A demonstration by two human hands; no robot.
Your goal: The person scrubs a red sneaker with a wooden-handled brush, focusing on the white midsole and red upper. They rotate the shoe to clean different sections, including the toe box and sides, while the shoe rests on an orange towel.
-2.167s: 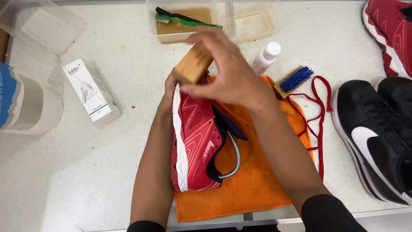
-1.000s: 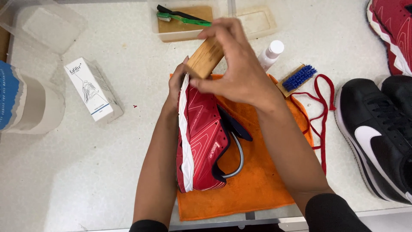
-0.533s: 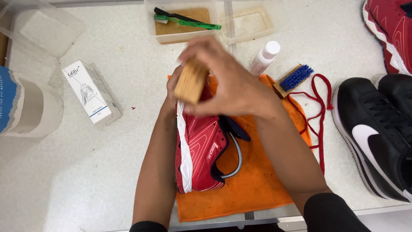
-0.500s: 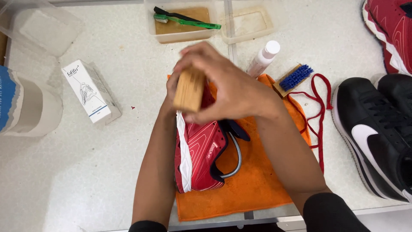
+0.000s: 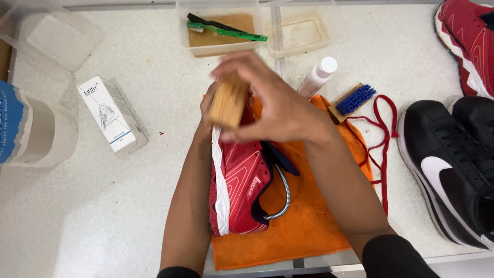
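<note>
Right hand [image 5: 280, 105] fingers [image 5: 242, 62] clamped around wooden brush block [image 5: 229, 100], set against toe of red shoe [image 5: 242, 183] lying on orange cloth [image 5: 309, 216] on counter [image 5: 103, 206]; left hand [image 5: 206, 110] mostly hidden, fingers' state cannot be told. White upright carton [image 5: 110, 116] with line drawing at left; clear tub [image 5: 218, 31] of brownish liquid holding green toothbrush [image 5: 226, 31] behind. Block lower than one second ago, back on toe.

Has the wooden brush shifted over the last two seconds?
Yes. The wooden brush in the right hand has moved back and forth over the red shoe's toe, judged against the white bottle.
</note>
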